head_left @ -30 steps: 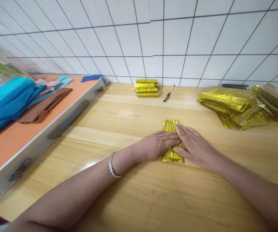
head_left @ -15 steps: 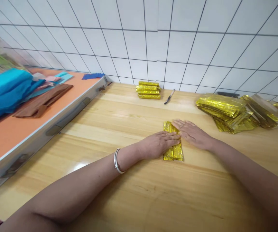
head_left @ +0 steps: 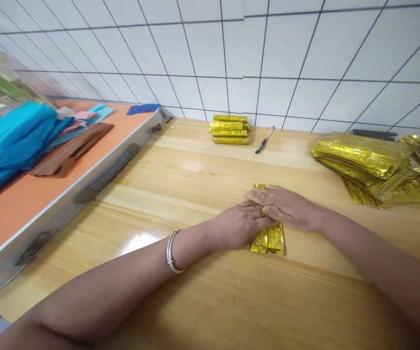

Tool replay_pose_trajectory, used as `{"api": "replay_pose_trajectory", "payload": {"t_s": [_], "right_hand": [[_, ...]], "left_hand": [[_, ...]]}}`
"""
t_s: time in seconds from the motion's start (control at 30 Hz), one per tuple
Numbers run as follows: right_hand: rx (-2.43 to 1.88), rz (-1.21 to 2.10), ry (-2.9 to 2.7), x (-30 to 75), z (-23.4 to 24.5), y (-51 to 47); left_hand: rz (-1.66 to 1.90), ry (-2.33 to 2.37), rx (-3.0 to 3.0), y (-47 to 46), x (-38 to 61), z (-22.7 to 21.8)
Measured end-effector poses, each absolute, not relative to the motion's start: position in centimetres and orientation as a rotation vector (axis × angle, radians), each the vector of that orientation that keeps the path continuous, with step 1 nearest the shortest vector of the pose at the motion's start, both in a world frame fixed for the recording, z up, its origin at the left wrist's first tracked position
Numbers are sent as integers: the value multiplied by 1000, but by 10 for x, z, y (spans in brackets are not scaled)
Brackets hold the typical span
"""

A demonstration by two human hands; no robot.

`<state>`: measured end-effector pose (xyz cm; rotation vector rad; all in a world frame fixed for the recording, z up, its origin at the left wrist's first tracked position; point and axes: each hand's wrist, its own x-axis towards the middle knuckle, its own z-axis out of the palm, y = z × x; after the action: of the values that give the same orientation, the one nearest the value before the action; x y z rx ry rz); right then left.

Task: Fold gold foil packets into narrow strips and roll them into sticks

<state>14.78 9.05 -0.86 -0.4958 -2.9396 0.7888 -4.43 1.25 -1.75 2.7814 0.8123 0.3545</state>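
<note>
A folded piece of shiny gold foil (head_left: 267, 240) lies flat on the wooden table, partly covered by both hands. My left hand (head_left: 241, 224) rests flat across its middle, fingers stretched to the right, with a silver bangle (head_left: 173, 252) on the wrist. My right hand (head_left: 286, 206) lies flat over the foil's far part, its fingers pointing left and its thumb overlapping my left fingers. The foil shows at the near end and in a small strip at the far end.
Several gold rolls (head_left: 231, 130) and a pen (head_left: 264, 140) lie by the tiled wall (head_left: 279, 53). Flat gold foil sheets (head_left: 363, 160) are heaped at the right. An orange surface (head_left: 96, 155) with a metal edge holds blue (head_left: 13, 141) and brown material (head_left: 75, 150) at the left.
My right hand has moved left across the foil and now overlaps my left fingers, covering more of the foil. The camera view has shifted slightly.
</note>
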Motion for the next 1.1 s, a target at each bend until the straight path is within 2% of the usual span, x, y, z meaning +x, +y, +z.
{"api": "replay_pose_trajectory", "payload": {"t_s": [0.27,0.4,0.47,0.63,0.73,0.9,1.1], "right_hand": [[-518,874,-2891,134,-8,111],[-830,995,-2542,132,-3,122],[-889,871,-2503,127,-2,128],[-708,344,-2889,109,-17,137],[-709,129,-2940,103,-26,139],[-721,19,-2936,99,-26,141],[-701,83,-2943,98,-25,150]], "left_hand": [[286,821,2744,12,-45,-17],[267,772,2781,13,-44,-13],[257,777,2786,13,-43,-12],[240,842,2758,12,-44,-16],[244,840,2761,13,-45,-18],[261,820,2756,13,-47,-18],[261,815,2776,10,-46,-16]]}}
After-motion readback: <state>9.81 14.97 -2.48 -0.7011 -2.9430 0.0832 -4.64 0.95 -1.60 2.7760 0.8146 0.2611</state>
